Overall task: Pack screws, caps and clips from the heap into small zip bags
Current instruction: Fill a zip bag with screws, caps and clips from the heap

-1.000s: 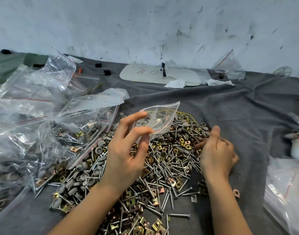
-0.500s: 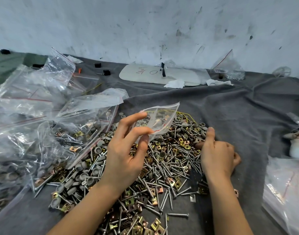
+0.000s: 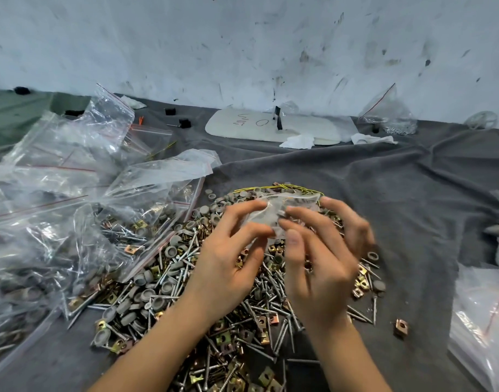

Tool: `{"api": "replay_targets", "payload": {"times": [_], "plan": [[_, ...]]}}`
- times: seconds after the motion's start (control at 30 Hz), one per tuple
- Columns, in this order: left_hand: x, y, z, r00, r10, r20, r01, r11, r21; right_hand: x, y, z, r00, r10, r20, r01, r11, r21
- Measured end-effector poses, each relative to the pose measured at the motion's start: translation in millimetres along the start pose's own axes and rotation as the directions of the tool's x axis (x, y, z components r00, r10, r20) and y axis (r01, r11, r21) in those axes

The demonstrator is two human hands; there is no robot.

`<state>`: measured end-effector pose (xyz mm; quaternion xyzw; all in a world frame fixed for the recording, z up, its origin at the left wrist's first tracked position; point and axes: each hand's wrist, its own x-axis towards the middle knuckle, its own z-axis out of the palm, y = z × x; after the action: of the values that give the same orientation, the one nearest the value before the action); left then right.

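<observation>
Grey cloth (image 3: 384,193) is spread out flat, and a big heap (image 3: 186,281) is piled on it in the middle. The heap is made of long screws (image 3: 288,332), round grey caps (image 3: 159,302) and gold clips (image 3: 223,338), all mixed up. A small zip bag (image 3: 271,212) is held up just above the far part of the heap. It is clear and crumpled. The bag is pinched by the left hand (image 3: 228,250), with the thumb and the curled fingers pressed on its left side. The right hand (image 3: 324,264) is seen close beside the left one, and its fingertips (image 3: 292,212) are laid against the bag's right side. This hand is blurred, so it cannot be told if anything is pinched by it. Thin yellow wire (image 3: 279,189) is seen at the far edge of the heap. One loose clip (image 3: 400,327) is left alone on the cloth, to the right of the heap. Big clear bags (image 3: 73,227) with the same parts inside are stacked on the left. A white board (image 3: 242,127) with pen marks is laid at the back, near a scuffed white wall (image 3: 242,46)
</observation>
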<state>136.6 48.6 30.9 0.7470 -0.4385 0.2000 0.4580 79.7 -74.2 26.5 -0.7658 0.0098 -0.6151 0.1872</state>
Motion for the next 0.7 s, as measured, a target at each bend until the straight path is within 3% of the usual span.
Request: {"api": "replay_targets", "payload": {"times": [0.1,0.2,0.27,0.37,0.47,0.57,0.7], "plan": [[-0.6,0.0,-0.6,1.0,0.018,0.004,-0.018,1.0,-0.004,0.0,3.5,1.2,0.998,0.012,0.055,-0.013,1.0,0.019],[-0.7,0.7,0.2,1.0,0.005,-0.01,-0.005,1.0,0.001,3.7,11.7,-4.2,0.994,0.103,-0.04,-0.102,0.995,0.025],[-0.3,0.7,0.2,0.999,-0.008,-0.04,0.008,1.0,0.002,7.5,17.8,-5.5,0.965,0.241,-0.101,-0.241,0.971,0.011],[-0.6,0.7,-0.2,0.997,-0.009,-0.078,0.009,1.0,-0.004,12.2,34.2,-8.0,0.864,0.5,-0.055,-0.503,0.858,-0.106],[-0.4,1.9,-0.6,0.995,-0.008,-0.095,0.008,1.0,-0.005,12.2,55.2,-13.8,0.662,0.742,0.103,-0.689,0.657,-0.305],[-0.1,2.5,-1.3,0.995,-0.016,-0.095,0.016,1.0,-0.005,9.6,65.3,-17.0,0.5,0.836,0.225,-0.699,0.544,-0.464],[0.2,2.1,-1.8,0.995,-0.022,-0.098,0.022,1.0,0.004,7.1,65.8,-14.9,0.469,0.845,0.257,-0.638,0.525,-0.563]]}}
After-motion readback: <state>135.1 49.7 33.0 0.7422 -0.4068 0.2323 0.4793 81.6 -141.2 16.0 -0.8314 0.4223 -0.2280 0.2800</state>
